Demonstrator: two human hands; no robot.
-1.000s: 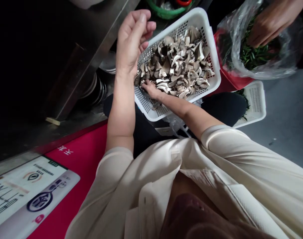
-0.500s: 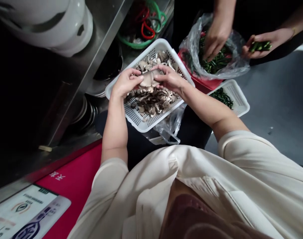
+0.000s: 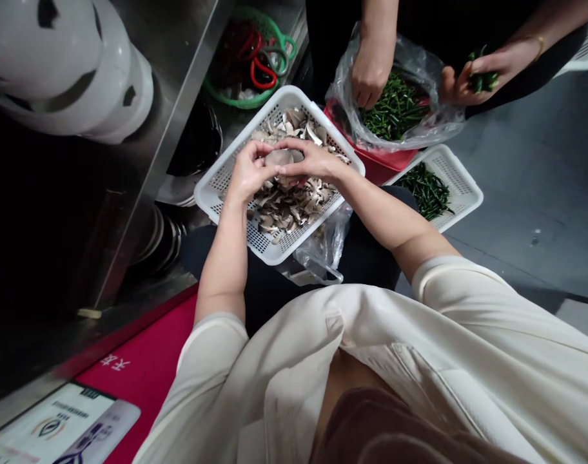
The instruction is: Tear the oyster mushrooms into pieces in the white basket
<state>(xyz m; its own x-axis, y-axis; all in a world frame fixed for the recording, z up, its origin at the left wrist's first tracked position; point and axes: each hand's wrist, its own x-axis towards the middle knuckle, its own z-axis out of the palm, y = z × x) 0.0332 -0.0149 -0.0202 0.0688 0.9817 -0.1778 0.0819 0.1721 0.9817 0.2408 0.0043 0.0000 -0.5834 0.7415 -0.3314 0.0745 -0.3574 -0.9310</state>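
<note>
Mushroom lengthwise between left hand, right hand, over basket

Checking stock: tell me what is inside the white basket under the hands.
The white basket holds torn mushroom pieces. The left hand and right hand cover part of the pile.

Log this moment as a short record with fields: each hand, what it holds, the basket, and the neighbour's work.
left hand: grips one side of a mushroom
right hand: grips the other side of it
white basket: torn mushroom pieces, below both hands
co-worker's hands: in a clear bag of green peppers
second basket: more green peppers
</note>
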